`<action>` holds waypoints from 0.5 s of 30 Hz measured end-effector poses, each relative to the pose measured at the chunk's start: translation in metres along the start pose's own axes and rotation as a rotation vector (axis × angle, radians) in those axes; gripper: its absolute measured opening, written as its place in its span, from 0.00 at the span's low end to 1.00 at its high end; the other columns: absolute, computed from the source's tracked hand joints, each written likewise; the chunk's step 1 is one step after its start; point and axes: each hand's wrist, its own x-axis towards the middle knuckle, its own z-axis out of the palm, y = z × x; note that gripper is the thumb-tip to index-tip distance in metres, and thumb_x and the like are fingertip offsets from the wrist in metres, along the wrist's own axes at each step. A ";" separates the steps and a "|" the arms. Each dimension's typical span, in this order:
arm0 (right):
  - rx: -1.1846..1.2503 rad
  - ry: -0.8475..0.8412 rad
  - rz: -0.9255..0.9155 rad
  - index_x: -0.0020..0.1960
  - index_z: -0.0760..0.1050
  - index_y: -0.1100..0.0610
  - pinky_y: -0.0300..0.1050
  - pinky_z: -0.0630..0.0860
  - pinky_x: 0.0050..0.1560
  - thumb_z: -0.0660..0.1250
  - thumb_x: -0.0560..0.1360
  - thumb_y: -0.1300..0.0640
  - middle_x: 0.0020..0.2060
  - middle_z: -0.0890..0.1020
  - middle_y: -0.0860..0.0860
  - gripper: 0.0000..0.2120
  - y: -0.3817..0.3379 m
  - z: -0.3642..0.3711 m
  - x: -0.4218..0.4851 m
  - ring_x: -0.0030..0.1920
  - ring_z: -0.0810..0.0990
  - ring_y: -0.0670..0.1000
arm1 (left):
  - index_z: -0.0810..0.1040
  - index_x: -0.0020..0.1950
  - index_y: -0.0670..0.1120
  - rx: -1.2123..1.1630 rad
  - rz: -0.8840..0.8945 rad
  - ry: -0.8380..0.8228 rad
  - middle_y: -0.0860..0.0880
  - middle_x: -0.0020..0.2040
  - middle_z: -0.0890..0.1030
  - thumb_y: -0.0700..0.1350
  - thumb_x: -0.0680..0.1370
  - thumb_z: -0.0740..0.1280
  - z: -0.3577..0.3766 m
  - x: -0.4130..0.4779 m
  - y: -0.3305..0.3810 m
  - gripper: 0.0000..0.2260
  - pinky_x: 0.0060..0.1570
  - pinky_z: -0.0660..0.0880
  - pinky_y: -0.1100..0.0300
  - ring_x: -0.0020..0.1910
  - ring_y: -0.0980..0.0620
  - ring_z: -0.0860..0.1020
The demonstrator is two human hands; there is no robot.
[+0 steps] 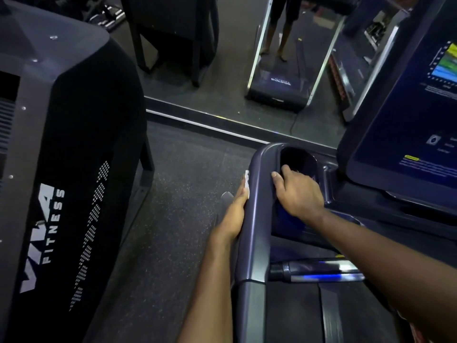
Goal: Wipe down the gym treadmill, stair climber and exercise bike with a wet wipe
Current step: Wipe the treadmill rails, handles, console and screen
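I stand on a dark treadmill. Its left handrail frame [257, 219] runs up the middle of the view to a cup holder [298, 160] beside the console screen [405, 120]. My left hand [236, 214] lies with straight fingers against the outer side of the rail and presses a white wet wipe [246, 183] onto it. Only an edge of the wipe shows past the fingertips. My right hand [298, 191] rests on the rail's inner top edge by the cup holder, fingers curled over it.
A big black machine [74, 157] marked VIVA FITNESS stands on the left. Speckled rubber floor [173, 194] lies between it and the treadmill. A wall mirror [247, 58] ahead reflects the treadmill and a person's legs. A crossbar [316, 271] spans the belt below.
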 end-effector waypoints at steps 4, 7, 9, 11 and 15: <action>-0.023 0.033 0.012 0.45 0.66 0.54 0.50 0.65 0.37 0.49 0.84 0.41 0.36 0.80 0.55 0.18 -0.002 0.000 0.001 0.37 0.79 0.62 | 0.55 0.82 0.56 -0.025 0.050 -0.024 0.63 0.80 0.59 0.55 0.86 0.52 -0.011 -0.045 -0.036 0.24 0.80 0.54 0.53 0.79 0.63 0.57; -0.023 0.043 0.013 0.46 0.69 0.55 0.50 0.64 0.39 0.50 0.83 0.42 0.36 0.81 0.55 0.19 -0.002 0.001 0.001 0.37 0.78 0.62 | 0.67 0.77 0.61 -0.010 -0.007 -0.056 0.65 0.70 0.74 0.55 0.87 0.51 -0.006 -0.019 -0.012 0.18 0.67 0.71 0.65 0.71 0.64 0.71; -0.004 0.034 0.015 0.46 0.69 0.54 0.50 0.64 0.41 0.50 0.83 0.41 0.36 0.81 0.54 0.19 -0.002 -0.001 0.002 0.37 0.78 0.60 | 0.71 0.75 0.59 -0.021 -0.058 -0.034 0.63 0.62 0.82 0.55 0.87 0.51 0.000 0.016 0.011 0.18 0.56 0.76 0.68 0.63 0.62 0.78; 0.044 0.002 0.036 0.46 0.67 0.52 0.50 0.64 0.43 0.50 0.83 0.40 0.36 0.80 0.52 0.18 -0.002 -0.002 0.004 0.36 0.74 0.57 | 0.69 0.77 0.56 0.014 -0.067 0.023 0.56 0.64 0.82 0.55 0.87 0.52 0.003 0.039 0.025 0.19 0.61 0.78 0.58 0.65 0.54 0.79; 0.108 -0.046 0.092 0.45 0.66 0.50 0.51 0.64 0.45 0.50 0.83 0.39 0.34 0.74 0.48 0.17 0.000 -0.003 0.008 0.36 0.67 0.54 | 0.62 0.79 0.61 -0.012 0.003 0.002 0.59 0.76 0.69 0.53 0.87 0.52 0.000 0.028 0.007 0.19 0.77 0.63 0.50 0.76 0.56 0.67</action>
